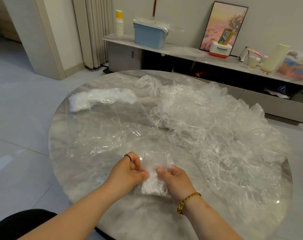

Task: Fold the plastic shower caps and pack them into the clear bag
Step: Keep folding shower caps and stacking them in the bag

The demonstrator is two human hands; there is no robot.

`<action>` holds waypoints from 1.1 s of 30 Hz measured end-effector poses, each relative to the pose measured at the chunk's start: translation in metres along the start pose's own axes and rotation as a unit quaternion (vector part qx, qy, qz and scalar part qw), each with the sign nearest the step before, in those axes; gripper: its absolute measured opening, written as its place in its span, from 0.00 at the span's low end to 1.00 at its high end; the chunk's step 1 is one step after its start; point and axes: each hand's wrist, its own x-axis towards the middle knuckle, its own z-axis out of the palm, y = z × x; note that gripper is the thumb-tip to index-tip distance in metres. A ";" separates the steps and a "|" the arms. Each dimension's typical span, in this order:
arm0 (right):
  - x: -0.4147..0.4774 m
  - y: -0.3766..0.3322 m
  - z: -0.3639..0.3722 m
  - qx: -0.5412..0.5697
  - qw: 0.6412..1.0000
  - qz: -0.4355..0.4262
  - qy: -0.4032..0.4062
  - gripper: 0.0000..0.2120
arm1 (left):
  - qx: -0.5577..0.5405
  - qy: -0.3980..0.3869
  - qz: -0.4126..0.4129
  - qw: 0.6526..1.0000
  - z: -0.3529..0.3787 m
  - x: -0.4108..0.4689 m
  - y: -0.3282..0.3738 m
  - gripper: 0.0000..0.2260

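2 hands (128, 170) (175, 179), perhaps 1 shower cap (154, 187)

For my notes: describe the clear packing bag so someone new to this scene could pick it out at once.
On the round marble table, crumpled shower caps heap up on the right; the clear bag lies flat on the left. Unlike them, it is a smooth sheet with a small white barcode label and a white wad of folded caps at its far end.

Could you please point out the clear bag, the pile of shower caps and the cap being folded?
clear bag (102, 125): head view, flat transparent middle.
pile of shower caps (216, 129): head view, centre of heap.
cap being folded (153, 187): head view, bunched lower part.
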 end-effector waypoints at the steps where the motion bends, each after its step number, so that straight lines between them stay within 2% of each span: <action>1: -0.001 0.000 0.001 -0.002 1.000 0.000 -0.002 0.07 | 0.007 0.000 0.001 1.000 0.000 0.000 -0.001 0.17; 5: -0.003 -0.004 0.002 -0.015 1.000 -0.012 0.010 0.10 | 0.017 0.004 0.022 1.000 -0.008 -0.004 0.005 0.13; 7: -0.004 -0.009 0.000 -0.029 0.999 -0.010 0.011 0.10 | 0.072 0.058 0.079 0.993 -0.023 -0.003 0.013 0.07; 8: -0.004 -0.012 -0.001 -0.035 0.999 -0.008 0.008 0.09 | 0.128 0.097 0.106 0.981 -0.035 -0.002 0.016 0.03; 10: -0.004 -0.016 -0.006 -0.045 0.999 -0.005 0.012 0.10 | 0.268 0.170 0.143 0.937 -0.058 0.003 0.022 0.12; 11: -0.004 -0.017 -0.007 -0.050 0.999 -0.002 0.012 0.11 | 0.328 0.188 0.141 0.915 -0.070 0.006 0.025 0.12; 13: -0.002 -0.019 -0.009 -0.056 0.998 0.007 0.022 0.13 | 0.431 0.174 0.117 0.878 -0.086 0.013 0.026 0.12; 16: 0.001 -0.020 -0.009 -0.048 0.998 0.021 0.035 0.11 | 0.532 0.102 0.085 0.836 -0.095 0.022 0.020 0.15; 18: 0.003 -0.018 -0.009 -0.046 0.997 0.026 0.050 0.09 | 0.553 0.079 0.059 0.827 -0.096 0.024 0.014 0.16; 22: 0.005 -0.008 -0.005 -0.126 0.986 0.025 0.101 0.09 | 0.562 0.068 0.018 0.824 -0.095 0.025 0.004 0.16; 24: 0.002 -0.012 -0.006 -0.199 0.975 0.022 0.096 0.14 | 0.561 0.073 0.019 0.824 -0.094 0.027 0.003 0.15; 26: -0.001 -0.018 -0.013 -0.305 0.947 0.006 0.095 0.27 | 0.560 0.074 0.020 0.825 -0.094 0.028 0.003 0.14; 29: -0.007 -0.033 -0.025 -0.466 0.873 -0.067 0.130 0.34 | 0.586 0.058 0.013 0.808 -0.096 0.027 0.002 0.15; 31: -0.002 -0.037 -0.028 -0.571 0.777 -0.223 0.144 0.38 | 0.598 0.049 0.003 0.800 -0.097 0.028 0.003 0.18; 32: 0.002 -0.039 -0.026 -0.616 0.724 -0.291 0.102 0.41 | 0.601 0.045 -0.004 0.798 -0.097 0.028 0.004 0.19; 33: 0.005 -0.042 -0.021 -0.688 0.645 -0.331 0.043 0.41 | 0.606 0.042 -0.009 0.794 -0.097 0.028 0.005 0.20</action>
